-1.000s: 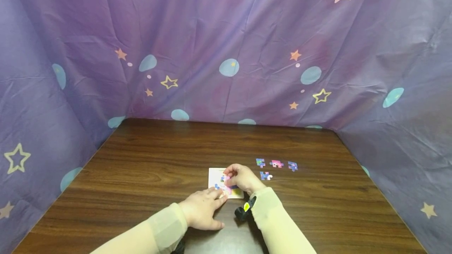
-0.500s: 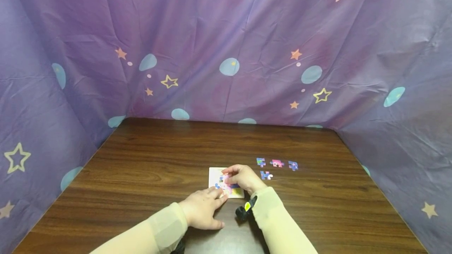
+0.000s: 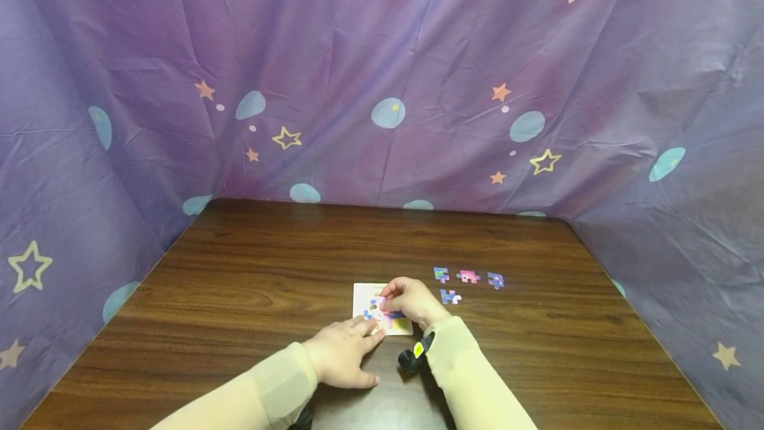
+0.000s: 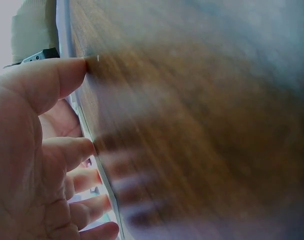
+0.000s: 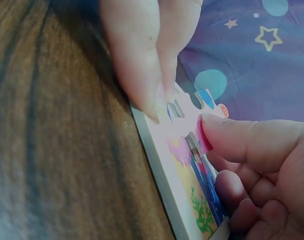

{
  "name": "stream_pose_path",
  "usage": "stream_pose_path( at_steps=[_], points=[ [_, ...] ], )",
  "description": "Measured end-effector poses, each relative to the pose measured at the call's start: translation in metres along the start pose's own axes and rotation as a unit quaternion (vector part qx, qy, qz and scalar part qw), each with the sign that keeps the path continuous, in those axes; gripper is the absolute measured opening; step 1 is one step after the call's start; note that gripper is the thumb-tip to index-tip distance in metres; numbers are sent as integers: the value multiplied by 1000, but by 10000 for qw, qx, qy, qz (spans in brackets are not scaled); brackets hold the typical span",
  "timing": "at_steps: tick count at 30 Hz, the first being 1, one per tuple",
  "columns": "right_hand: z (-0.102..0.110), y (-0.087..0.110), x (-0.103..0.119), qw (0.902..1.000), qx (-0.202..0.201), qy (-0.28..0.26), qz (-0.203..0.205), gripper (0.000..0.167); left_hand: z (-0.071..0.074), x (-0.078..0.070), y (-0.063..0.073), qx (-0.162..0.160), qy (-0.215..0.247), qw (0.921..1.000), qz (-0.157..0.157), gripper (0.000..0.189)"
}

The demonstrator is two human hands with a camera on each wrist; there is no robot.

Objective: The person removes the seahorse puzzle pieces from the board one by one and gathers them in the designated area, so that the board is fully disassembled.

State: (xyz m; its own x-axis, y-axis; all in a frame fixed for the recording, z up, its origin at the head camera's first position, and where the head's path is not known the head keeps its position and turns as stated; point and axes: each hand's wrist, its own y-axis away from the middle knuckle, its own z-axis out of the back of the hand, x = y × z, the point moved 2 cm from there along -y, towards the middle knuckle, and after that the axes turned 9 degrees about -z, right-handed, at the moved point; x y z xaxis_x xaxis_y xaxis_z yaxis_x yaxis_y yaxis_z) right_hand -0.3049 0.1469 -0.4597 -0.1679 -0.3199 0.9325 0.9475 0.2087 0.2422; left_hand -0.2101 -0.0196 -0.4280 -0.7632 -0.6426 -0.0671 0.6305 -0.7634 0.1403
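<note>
A small white-bordered puzzle board (image 3: 361, 294) with a pink, blue and yellow picture lies flat on the table. My left hand (image 3: 341, 354) rests palm down at its near left, fingers spread and fingertips on the near edge. In the left wrist view the left hand (image 4: 36, 165) has its fingertips along the board's edge (image 4: 113, 202). Over the board's right part, my right hand (image 3: 414, 304) pinches a puzzle piece. Up close in the right wrist view, the thumb presses a pink puzzle piece (image 5: 204, 134) slightly raised above the board; the fingers behind are partly hidden.
Several loose pieces lie right of the board: a blue-green puzzle piece (image 3: 441, 275), a pink one with an eye (image 3: 467, 277), a blue one with a star (image 3: 495, 280) and a blue-white one (image 3: 449, 297). A patterned purple curtain (image 3: 334, 71) surrounds the wooden table (image 3: 268, 244).
My right index finger reached left over the board, then drew back; the right hand stays at the same spot with the puzzle piece. The left hand and loose pieces have not moved.
</note>
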Motion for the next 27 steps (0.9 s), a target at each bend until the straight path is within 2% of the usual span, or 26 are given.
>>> stream_pose_path(
  at_steps=[15,27],
  points=[
    [2,-2,-2,9999,95,-35,109,15,1,1,0,21,47,10000,32,79],
    [7,-8,-4,9985,5,-554,-15,13,-1,2,0,7,85,10000,43,79]
  ],
)
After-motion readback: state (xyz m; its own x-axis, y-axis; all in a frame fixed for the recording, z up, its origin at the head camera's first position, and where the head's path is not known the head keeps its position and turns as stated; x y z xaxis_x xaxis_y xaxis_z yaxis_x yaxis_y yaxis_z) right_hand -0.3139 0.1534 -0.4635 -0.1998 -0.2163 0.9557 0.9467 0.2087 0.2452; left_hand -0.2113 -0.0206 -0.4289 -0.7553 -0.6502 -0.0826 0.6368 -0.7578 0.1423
